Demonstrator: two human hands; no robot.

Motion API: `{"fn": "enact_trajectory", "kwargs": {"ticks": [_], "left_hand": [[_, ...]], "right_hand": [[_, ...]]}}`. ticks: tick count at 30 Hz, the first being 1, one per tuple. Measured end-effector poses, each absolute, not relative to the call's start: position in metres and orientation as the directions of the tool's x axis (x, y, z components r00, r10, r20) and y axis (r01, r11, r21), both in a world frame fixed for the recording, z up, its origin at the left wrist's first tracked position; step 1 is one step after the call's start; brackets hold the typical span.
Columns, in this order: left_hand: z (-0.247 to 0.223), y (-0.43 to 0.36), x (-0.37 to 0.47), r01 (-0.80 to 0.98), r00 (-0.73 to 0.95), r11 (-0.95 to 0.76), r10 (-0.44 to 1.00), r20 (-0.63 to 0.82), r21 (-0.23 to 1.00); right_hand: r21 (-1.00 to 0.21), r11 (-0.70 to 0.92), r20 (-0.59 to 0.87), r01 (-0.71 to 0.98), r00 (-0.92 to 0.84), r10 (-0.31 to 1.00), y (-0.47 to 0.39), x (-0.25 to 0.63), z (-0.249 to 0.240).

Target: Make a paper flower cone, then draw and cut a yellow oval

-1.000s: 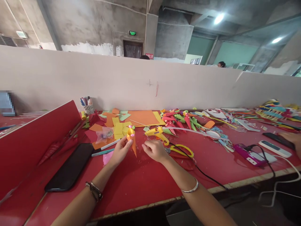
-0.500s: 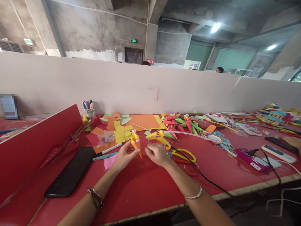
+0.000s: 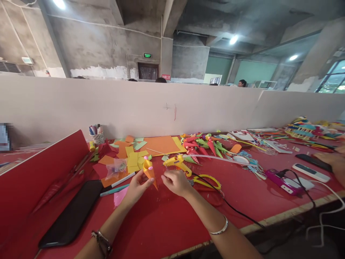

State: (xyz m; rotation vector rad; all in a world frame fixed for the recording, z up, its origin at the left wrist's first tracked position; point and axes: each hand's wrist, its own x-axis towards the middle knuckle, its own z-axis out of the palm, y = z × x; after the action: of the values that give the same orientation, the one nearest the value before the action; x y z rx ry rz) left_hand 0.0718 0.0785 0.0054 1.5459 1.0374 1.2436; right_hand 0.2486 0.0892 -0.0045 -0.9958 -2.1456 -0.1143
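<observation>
While your left hand [image 3: 138, 187] still grips the orange cone [image 3: 150, 175], your right hand [image 3: 175, 182] stays curled at its three o'clock, contents unclear; work seems barely advanced.

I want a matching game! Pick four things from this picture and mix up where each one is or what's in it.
Things:
1. orange paper cone with pink balls
2. yellow plastic glue gun
3. purple socket box
4. white patterned cup

Clues:
A. holds colourful pens
B. in the left hand
C. has a black plug in it
D. just beyond the right hand

Pairs: 1-B; 2-D; 3-C; 4-A
</observation>
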Motion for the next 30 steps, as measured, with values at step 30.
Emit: {"fn": "enact_trajectory", "kwargs": {"ticks": [30], "left_hand": [[0.001, 0.079, 0.070, 0.270, 0.305, -0.286, 0.931, 0.200, 0.919]], "right_hand": [[-0.762, 0.517, 0.292, 0.390, -0.506, 0.812, 0.081, 0.240, -0.005]]}}
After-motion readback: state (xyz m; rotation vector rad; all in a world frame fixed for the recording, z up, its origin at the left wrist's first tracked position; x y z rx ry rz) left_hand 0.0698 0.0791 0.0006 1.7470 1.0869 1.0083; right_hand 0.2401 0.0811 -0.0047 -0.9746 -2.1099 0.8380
